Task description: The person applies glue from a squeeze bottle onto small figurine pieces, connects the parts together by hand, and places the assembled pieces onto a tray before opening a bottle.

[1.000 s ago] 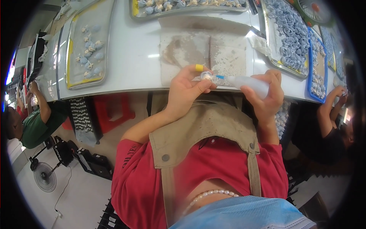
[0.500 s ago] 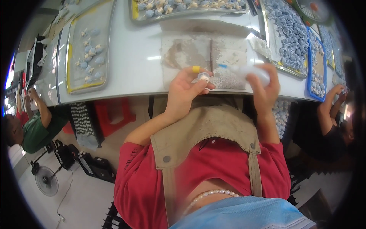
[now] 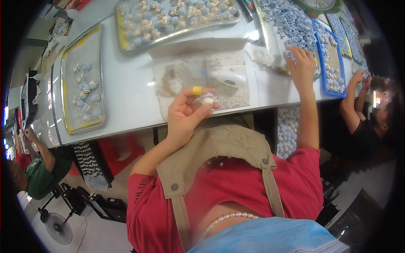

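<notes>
The left hand (image 3: 184,116) pinches a small cream-and-blue figurine (image 3: 207,99) near the tabletop (image 3: 135,67) edge. The right hand (image 3: 301,67) is at a tray (image 3: 270,33) of blue cupped pieces; whether its bent fingers grip one, I cannot tell. A white squeeze bottle (image 3: 231,79) lies beyond the figurine.

At the centre, the fingers of the left hand (image 3: 183,116) hide the lower part of a small figure (image 3: 206,100). Toward two o'clock, the right hand (image 3: 302,67) partly covers a blue-grey piece (image 3: 289,55); whether it is gripped is unclear. The upper edge cuts off the figure tray (image 3: 123,40) at twelve and a green fan (image 3: 322,9) past one. The bottle (image 3: 230,77) has a blurred blue tip.
</notes>
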Motion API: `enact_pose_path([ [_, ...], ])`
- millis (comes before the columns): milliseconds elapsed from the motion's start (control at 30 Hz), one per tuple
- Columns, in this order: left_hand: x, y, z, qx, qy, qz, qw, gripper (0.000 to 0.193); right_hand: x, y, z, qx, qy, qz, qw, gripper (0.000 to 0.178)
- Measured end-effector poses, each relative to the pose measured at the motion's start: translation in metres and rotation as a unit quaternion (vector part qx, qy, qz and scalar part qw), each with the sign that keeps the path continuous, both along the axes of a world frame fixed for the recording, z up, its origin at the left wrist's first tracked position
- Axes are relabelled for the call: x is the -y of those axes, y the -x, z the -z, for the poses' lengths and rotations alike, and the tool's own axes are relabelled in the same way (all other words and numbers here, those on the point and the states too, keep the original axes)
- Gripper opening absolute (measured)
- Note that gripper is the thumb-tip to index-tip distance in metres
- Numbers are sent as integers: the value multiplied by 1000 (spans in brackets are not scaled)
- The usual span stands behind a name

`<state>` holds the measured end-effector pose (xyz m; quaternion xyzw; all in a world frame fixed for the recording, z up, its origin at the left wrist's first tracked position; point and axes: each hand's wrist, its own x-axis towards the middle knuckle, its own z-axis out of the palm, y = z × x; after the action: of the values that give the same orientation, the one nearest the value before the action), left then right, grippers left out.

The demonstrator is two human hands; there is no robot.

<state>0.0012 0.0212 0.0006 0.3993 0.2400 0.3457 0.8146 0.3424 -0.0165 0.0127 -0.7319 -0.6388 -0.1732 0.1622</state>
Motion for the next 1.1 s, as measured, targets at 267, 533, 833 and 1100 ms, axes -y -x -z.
enact_pose_path([
  [267,13,-29,-6,-48,63,8,997,39,-11,-13,4,-100,23,1,995,22],
  [533,20,-47,5,-53,77,-3,996,41,27,116,-1,-481,60,-187,854,33],
  [833,21,-38,4,-16,53,-22,998,36,29,143,2,-455,12,-194,869,28],
  [1100,16,-18,9,-78,6,-3,997,34,22,165,-17,-241,1,-245,939,19],
])
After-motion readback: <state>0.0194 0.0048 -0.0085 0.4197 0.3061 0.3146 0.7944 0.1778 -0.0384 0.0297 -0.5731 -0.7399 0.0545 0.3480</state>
